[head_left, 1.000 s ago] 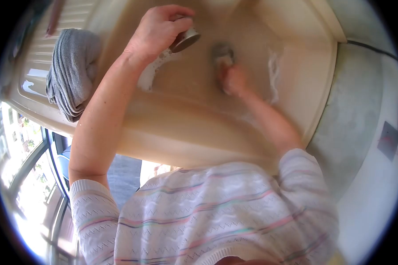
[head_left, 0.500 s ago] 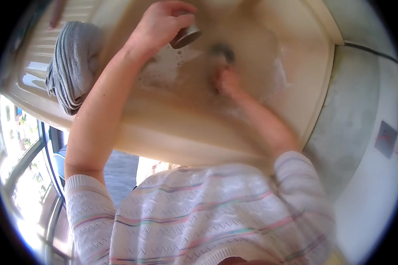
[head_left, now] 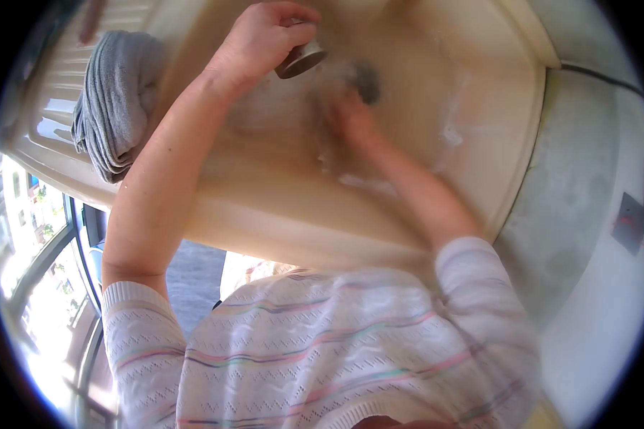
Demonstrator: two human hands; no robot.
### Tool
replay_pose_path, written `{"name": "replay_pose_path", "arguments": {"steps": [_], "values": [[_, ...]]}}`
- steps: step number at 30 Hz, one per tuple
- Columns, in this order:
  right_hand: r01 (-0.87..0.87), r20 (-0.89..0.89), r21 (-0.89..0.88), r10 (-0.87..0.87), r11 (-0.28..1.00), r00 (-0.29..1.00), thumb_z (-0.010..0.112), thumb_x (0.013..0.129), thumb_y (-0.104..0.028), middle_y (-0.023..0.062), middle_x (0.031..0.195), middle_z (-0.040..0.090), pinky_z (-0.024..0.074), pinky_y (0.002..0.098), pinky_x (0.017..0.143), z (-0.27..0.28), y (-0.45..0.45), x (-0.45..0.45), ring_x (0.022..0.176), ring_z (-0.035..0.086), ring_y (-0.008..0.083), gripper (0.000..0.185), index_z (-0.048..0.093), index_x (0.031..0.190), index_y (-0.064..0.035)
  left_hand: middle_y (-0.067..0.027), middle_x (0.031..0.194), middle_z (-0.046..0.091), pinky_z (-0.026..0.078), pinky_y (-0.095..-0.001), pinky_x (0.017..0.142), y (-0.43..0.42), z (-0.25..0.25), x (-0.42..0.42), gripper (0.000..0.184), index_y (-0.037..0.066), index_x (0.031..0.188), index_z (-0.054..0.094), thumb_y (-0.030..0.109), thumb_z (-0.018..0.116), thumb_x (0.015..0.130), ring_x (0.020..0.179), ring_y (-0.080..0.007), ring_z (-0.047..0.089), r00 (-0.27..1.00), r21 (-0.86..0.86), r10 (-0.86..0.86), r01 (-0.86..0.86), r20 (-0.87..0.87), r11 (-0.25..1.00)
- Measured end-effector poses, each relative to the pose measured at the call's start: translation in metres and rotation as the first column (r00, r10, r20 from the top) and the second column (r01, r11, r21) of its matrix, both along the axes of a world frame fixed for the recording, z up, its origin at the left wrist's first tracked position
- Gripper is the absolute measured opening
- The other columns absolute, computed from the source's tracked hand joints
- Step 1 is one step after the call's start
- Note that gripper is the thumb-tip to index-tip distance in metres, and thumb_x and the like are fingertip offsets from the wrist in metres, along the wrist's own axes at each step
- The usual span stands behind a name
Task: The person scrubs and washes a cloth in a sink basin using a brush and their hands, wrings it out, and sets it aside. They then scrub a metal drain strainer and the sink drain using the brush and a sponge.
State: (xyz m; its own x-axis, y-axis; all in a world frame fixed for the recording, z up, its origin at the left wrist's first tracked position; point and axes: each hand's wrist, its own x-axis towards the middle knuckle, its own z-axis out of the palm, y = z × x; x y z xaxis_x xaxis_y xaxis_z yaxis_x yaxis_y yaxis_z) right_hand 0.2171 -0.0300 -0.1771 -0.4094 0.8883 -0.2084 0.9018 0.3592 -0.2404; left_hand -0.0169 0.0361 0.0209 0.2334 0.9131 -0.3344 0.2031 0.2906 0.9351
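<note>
My left hand (head_left: 261, 43) is over the left part of a beige sink (head_left: 265, 214), fingers closed around a small, metal-coloured cup (head_left: 302, 61). The cup is tilted, and its darker rim faces down; the fingers hide its upper part. Low in the basin is my right hand (head_left: 350, 118), smeared by motion, beside the dark round drain (head_left: 366, 82). Whether its fingers hold anything cannot be seen. Some wet, whitish suds show on the basin floor around it.
A folded grey towel (head_left: 118, 104) lies on the ribbed drainboard (head_left: 57, 107) left of the basin. To the right stands a grey-green wall (head_left: 579, 164) with a dark cable (head_left: 601, 77) along it. Bright window panes (head_left: 43, 286) are at lower left.
My right hand has shifted a little to the left across the basin floor. Less murky water and foam shows around it. My left hand and the cup have stayed nearly still.
</note>
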Motion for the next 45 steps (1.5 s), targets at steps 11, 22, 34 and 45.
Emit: {"name": "replay_pose_path", "arguments": {"steps": [11, 22, 34, 45], "values": [[0.08, -0.033, 0.151, -0.076, 0.985, 0.997, 0.055, 0.079, -0.031, 0.0217, 0.087, 0.056, 0.0487, 0.0447, 0.065, -0.011, -0.007, 0.041, 0.083, 0.056, 0.0366, 0.042, 0.048, 0.117, -0.0135, 0.0027, 0.07, 0.053, 0.04, -0.0213, 0.059, 0.003, -0.009, 0.006, 0.027, 0.0, 0.103, 0.058, 0.016, 0.055, 0.081, 0.063, -0.0053, 0.049, 0.999, -0.003, 0.0, 0.0, 0.05, 1.0], [0.106, 0.075, 0.016, -0.107, 0.994, 0.991, 0.054, 0.08, -0.033, 0.0235, 0.092, 0.054, 0.0483, 0.0453, 0.066, 0.002, 0.023, 0.05, 0.08, 0.056, 0.037, 0.044, 0.048, 0.119, -0.0141, 0.0013, 0.074, 0.056, 0.04, -0.0202, 0.06, -0.001, 0.006, 0.006, 0.027, 0.0, 0.104, 0.058, 0.015, 0.054, 0.082, 0.065, -0.0041, 0.048, 1.0, -0.014, 0.028, -0.029, -0.006, 0.999], [0.283, -0.048, 0.182, -0.279, 0.942, 0.959, 0.054, 0.079, -0.03, 0.0215, 0.079, 0.057, 0.0488, 0.0443, 0.065, 0.008, 0.08, 0.041, 0.07, 0.057, 0.0383, 0.036, 0.053, 0.11, -0.012, -0.0012, 0.082, 0.061, 0.042, -0.0204, 0.066, 0.007, 0.002, -0.008, 0.028, 0.001, 0.106, 0.057, 0.017, 0.055, 0.083, 0.071, -0.0059, 0.054, 1.0, -0.055, 0.002, -0.003, -0.015, 0.998], [0.389, 0.008, 0.051, -0.39, 0.92, 0.921, 0.053, 0.079, -0.031, 0.025, 0.095, 0.054, 0.0493, 0.0423, 0.067, 0.01, 0.061, -0.009, 0.078, 0.057, 0.0395, 0.041, 0.049, 0.117, -0.0158, -0.0023, 0.083, 0.061, 0.042, -0.0208, 0.067, 0.004, 0.012, -0.008, 0.029, -0.001, 0.106, 0.056, 0.017, 0.054, 0.083, 0.072, -0.0067, 0.054, 1.0, -0.013, 0.014, -0.014, 0.008, 1.0]]}}
